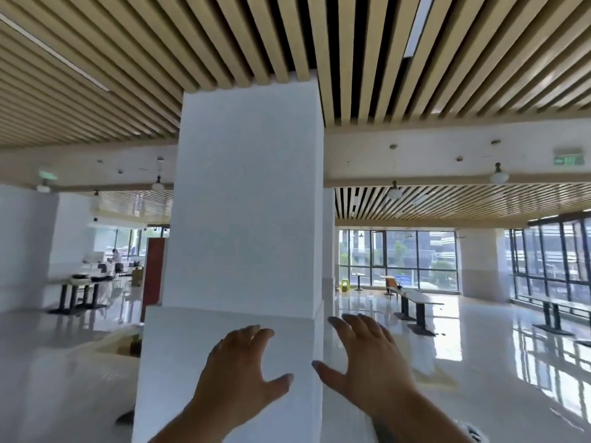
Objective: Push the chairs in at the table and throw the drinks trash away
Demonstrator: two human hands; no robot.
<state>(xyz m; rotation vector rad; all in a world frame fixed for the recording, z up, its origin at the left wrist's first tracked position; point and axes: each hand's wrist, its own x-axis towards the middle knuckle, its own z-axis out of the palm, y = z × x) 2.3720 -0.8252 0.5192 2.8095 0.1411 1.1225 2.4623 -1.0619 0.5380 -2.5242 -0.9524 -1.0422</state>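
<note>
Hands, two of them, rise before a white pillar (pixel 246 203): the left hand (pixel 238 375) and the right hand (pixel 367 362) are both spread wide, fingers apart, holding nothing, palms turned toward the pillar. Right of the pillar one long table (pixel 419 298) stands on the glossy floor (pixel 479 362), with one chair (pixel 390 284) at its far end near the windows (pixel 399 259). Left of the pillar another table (pixel 76 281) stands, and a person (pixel 115 259) is far behind it. Drinks trash cannot be made out.
</note>
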